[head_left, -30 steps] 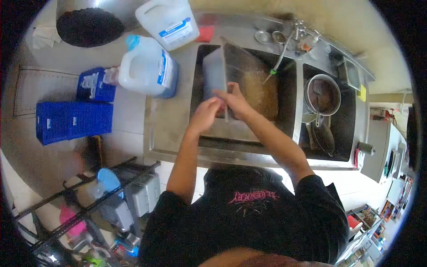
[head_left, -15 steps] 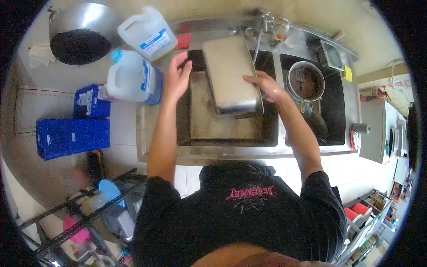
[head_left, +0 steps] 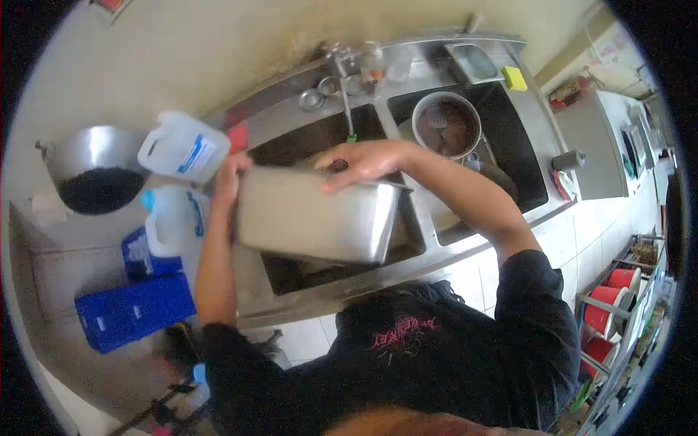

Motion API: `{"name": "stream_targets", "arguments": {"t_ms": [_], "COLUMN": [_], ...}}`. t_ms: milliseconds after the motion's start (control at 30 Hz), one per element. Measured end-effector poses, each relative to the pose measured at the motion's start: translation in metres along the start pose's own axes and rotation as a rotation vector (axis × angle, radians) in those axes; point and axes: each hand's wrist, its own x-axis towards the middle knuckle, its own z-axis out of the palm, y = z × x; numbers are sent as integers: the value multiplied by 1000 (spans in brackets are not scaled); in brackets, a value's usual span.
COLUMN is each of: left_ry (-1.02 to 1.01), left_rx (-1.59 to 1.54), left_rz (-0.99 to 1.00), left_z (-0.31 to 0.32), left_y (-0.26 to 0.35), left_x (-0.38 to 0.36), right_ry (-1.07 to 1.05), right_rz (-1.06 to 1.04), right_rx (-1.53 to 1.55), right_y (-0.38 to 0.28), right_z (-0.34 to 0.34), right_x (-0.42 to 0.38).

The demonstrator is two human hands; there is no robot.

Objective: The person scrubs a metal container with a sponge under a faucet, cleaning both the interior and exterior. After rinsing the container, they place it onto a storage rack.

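Observation:
A deep rectangular stainless-steel food pan is held tilted over the left sink basin, its broad outer side facing me. My left hand is closed around its left end, slightly smeared by motion. Across the pan's far edge lies my right hand, thumb on the outer side and fingers beyond the edge. A small dark patch shows between that thumb and the fingers; I cannot tell what it is. Behind the hand, the tap hangs over the basin, with a green tip.
Two plastic jugs, one whitish and one bluish, stand left of the sink near a big metal pot. Blue crates sit below them. In the right basin is a round pot. A yellow sponge lies behind.
The pan has moved left and nearer and turned lengthwise across me. My left hand, previously off it, now grips its left end; my right hand has shifted to its far edge. The view has rotated.

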Motion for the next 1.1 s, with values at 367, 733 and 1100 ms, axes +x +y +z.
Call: {"name": "stream_targets", "arguments": {"t_ms": [367, 733, 1100], "left_ry": [872, 1382, 1214], "left_rx": [-675, -168, -670], "left_rz": [-511, -459, -566], "left_z": [-38, 71, 69], "left_y": [-15, 203, 175], "left_x": [-109, -101, -99], "right_ry": [1340, 841, 1077], "right_rz": [526, 699, -55], "right_rx": [-480, -1125, 51], "right_y": [269, 390, 209], "right_z": [-339, -395, -298], "right_x": [-160, -163, -155]}}
